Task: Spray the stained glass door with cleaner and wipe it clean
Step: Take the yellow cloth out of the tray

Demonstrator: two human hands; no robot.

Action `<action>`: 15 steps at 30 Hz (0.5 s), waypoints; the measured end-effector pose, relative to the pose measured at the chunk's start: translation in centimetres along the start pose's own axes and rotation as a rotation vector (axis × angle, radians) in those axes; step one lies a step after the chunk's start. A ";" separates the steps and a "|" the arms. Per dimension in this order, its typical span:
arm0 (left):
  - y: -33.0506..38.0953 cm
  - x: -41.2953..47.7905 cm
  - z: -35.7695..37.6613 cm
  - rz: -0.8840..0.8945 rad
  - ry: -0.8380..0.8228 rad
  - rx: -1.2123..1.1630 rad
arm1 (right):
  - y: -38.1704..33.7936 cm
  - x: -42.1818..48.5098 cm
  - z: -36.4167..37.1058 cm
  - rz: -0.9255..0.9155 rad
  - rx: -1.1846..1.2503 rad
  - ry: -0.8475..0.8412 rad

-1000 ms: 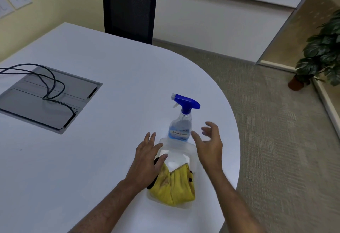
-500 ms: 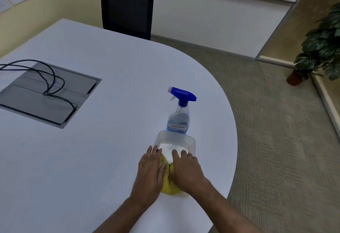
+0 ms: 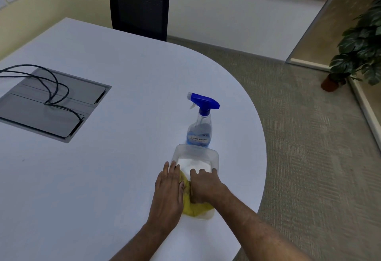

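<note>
A clear spray bottle [image 3: 199,130] with a blue trigger head and blue liquid stands upright on the white table [image 3: 103,178], near its rounded right edge. Just in front of it lies a clear plastic tray [image 3: 196,153] holding a yellow cloth [image 3: 194,209]. My left hand [image 3: 169,190] lies flat along the tray's left side, thumb touching the cloth. My right hand [image 3: 206,187] presses down on the cloth with its fingers curled into it. Both hands hide most of the cloth. No stained glass door is clearly in view.
A grey cable hatch [image 3: 51,104] with black cables [image 3: 55,89] sits in the table at the left. A black chair [image 3: 140,3] stands behind the table. On the carpet at the far right are a potted plant [image 3: 358,50] and a framed wall panel [image 3: 309,33].
Both hands dropped from hovering near the bottle onto the cloth in the tray. Over the last half second they have barely shifted.
</note>
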State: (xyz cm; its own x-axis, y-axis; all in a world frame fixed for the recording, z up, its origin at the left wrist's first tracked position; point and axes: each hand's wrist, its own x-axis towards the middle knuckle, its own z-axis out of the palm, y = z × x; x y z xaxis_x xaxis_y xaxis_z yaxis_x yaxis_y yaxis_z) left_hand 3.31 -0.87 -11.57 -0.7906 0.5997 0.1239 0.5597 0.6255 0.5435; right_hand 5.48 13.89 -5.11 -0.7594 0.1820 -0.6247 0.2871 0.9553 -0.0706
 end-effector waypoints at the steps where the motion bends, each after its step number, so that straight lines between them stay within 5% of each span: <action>1: 0.0 0.0 0.0 0.002 0.001 0.007 | 0.1 0.2 0.2 -0.002 0.008 -0.008; 15: -0.1 0.0 0.5 -0.002 0.015 0.010 | 0.1 1.1 0.7 0.000 0.138 -0.072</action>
State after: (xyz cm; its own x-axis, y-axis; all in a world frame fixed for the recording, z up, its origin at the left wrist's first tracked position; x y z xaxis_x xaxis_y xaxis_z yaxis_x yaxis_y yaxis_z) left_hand 3.34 -0.65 -12.05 -0.7951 0.5910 0.1359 0.5608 0.6313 0.5357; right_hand 5.06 14.01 -6.40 -0.7171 0.1601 -0.6784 0.3686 0.9131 -0.1741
